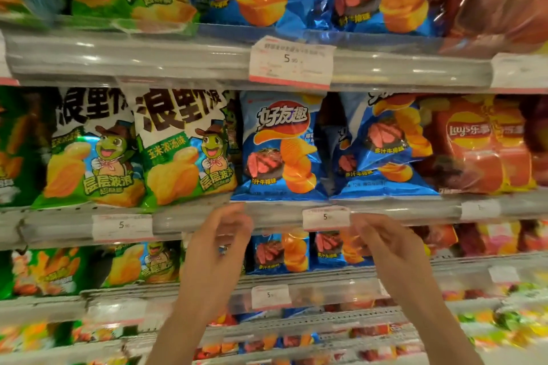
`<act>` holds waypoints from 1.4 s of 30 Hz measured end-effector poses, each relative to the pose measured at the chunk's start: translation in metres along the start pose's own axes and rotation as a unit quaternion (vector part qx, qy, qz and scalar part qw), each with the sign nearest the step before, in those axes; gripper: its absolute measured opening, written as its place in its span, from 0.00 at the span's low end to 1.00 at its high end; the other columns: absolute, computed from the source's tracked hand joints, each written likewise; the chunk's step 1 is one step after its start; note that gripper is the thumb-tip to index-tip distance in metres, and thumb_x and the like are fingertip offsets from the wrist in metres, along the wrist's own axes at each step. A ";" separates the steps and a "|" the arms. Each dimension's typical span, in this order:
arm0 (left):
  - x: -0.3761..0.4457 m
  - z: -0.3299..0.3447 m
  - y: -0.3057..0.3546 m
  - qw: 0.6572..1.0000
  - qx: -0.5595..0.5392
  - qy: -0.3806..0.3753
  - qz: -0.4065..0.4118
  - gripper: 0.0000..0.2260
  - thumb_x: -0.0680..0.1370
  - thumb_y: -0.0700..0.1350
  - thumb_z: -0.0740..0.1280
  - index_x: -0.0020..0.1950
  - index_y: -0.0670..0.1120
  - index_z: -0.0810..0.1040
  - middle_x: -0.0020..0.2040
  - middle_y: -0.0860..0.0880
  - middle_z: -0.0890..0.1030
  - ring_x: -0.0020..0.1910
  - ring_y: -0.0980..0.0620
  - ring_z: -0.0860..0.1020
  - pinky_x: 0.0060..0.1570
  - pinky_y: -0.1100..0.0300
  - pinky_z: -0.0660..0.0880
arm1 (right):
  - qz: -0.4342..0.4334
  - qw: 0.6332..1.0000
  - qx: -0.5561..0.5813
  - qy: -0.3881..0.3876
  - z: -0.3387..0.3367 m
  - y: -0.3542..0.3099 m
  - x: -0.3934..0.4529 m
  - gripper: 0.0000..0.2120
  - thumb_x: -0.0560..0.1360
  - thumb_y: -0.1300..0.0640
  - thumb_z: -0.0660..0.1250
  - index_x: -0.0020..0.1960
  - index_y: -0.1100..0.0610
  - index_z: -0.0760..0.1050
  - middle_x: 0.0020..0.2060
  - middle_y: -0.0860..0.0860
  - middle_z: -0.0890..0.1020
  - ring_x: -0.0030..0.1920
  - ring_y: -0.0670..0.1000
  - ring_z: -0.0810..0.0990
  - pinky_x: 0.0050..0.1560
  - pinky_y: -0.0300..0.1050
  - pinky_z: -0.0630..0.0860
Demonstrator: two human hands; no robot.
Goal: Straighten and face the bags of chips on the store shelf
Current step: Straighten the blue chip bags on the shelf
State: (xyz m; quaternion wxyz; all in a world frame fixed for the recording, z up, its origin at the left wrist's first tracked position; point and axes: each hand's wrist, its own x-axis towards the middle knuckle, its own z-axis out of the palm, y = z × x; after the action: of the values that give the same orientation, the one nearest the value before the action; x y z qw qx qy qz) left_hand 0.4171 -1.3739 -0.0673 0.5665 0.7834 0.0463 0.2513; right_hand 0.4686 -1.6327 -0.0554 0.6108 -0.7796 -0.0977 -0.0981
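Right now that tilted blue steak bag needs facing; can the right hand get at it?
Probably yes: the right hand is empty just below the tilted blue bag, with only the shelf rail between.

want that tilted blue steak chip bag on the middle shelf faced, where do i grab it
Likely the tilted blue bag by its two lower side edges, from the front and below. It leans left, its bottom seam sits at the shelf lip, and both the left hand and right hand hover below.
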 end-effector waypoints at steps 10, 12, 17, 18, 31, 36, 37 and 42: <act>-0.017 0.124 0.043 0.995 -0.057 0.041 -0.065 0.09 0.80 0.42 0.69 0.56 0.56 0.81 0.49 0.58 0.86 0.48 0.61 0.82 0.46 0.65 0.77 | -0.002 1.000 0.000 -0.030 -0.116 0.039 0.048 0.09 0.79 0.55 0.67 0.43 0.50 0.84 0.37 0.46 0.87 0.36 0.42 0.82 0.36 0.28 0.73; -0.016 0.141 0.051 0.995 -0.068 0.052 -0.059 0.09 0.80 0.43 0.69 0.56 0.56 0.82 0.49 0.56 0.85 0.49 0.60 0.82 0.43 0.68 0.78 | -0.001 0.999 0.005 -0.041 -0.133 0.041 0.055 0.08 0.79 0.54 0.67 0.45 0.45 0.84 0.38 0.45 0.87 0.36 0.42 0.83 0.35 0.30 0.74; -0.010 0.166 0.067 0.996 -0.049 0.059 -0.038 0.10 0.80 0.43 0.69 0.58 0.56 0.81 0.49 0.55 0.85 0.49 0.59 0.83 0.47 0.62 0.78 | -0.001 0.999 0.010 -0.042 -0.160 0.041 0.072 0.08 0.79 0.53 0.67 0.45 0.46 0.85 0.37 0.47 0.87 0.38 0.46 0.83 0.40 0.38 0.78; -0.006 0.169 0.071 0.997 -0.043 0.058 -0.032 0.10 0.80 0.44 0.69 0.58 0.57 0.81 0.49 0.55 0.85 0.49 0.59 0.82 0.47 0.61 0.78 | -0.003 0.999 0.009 -0.040 -0.163 0.039 0.074 0.08 0.78 0.51 0.67 0.45 0.47 0.84 0.37 0.46 0.86 0.37 0.44 0.83 0.40 0.35 0.77; 0.092 0.203 0.104 0.989 0.138 0.006 0.053 0.33 0.74 0.67 0.67 0.76 0.58 0.64 0.67 0.51 0.73 0.62 0.51 0.76 0.59 0.50 0.76 | -0.033 0.988 -0.153 0.001 -0.151 0.013 0.117 0.12 0.78 0.43 0.67 0.55 0.49 0.80 0.40 0.45 0.86 0.43 0.45 0.84 0.48 0.53 0.82; 0.104 0.190 0.102 0.990 0.132 -0.038 0.044 0.27 0.77 0.62 0.69 0.74 0.55 0.70 0.58 0.54 0.81 0.56 0.51 0.80 0.54 0.51 0.79 | -0.006 0.991 -0.132 0.011 -0.145 0.012 0.123 0.19 0.76 0.36 0.64 0.56 0.48 0.78 0.41 0.45 0.86 0.44 0.48 0.85 0.50 0.56 0.82; 0.103 0.185 0.102 0.992 0.114 -0.034 0.041 0.25 0.77 0.60 0.69 0.71 0.55 0.72 0.54 0.56 0.82 0.51 0.54 0.81 0.51 0.53 0.79 | 0.002 0.993 -0.120 0.012 -0.144 0.011 0.124 0.20 0.75 0.34 0.64 0.56 0.48 0.79 0.41 0.46 0.86 0.44 0.49 0.85 0.50 0.57 0.82; 0.089 0.155 0.099 0.994 0.017 -0.100 0.030 0.18 0.73 0.62 0.68 0.60 0.59 0.79 0.49 0.57 0.82 0.46 0.60 0.80 0.45 0.63 0.76 | 0.004 0.995 -0.090 0.033 -0.137 0.003 0.129 0.24 0.74 0.31 0.61 0.57 0.48 0.78 0.43 0.46 0.86 0.45 0.53 0.85 0.51 0.60 0.81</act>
State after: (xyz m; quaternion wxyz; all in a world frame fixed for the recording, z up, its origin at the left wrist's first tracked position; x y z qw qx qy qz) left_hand 0.5426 -1.5109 0.0173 0.5468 0.8153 -0.0296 0.1882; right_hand 0.5887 -1.7626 0.0089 0.5415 -0.8281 -0.0655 -0.1294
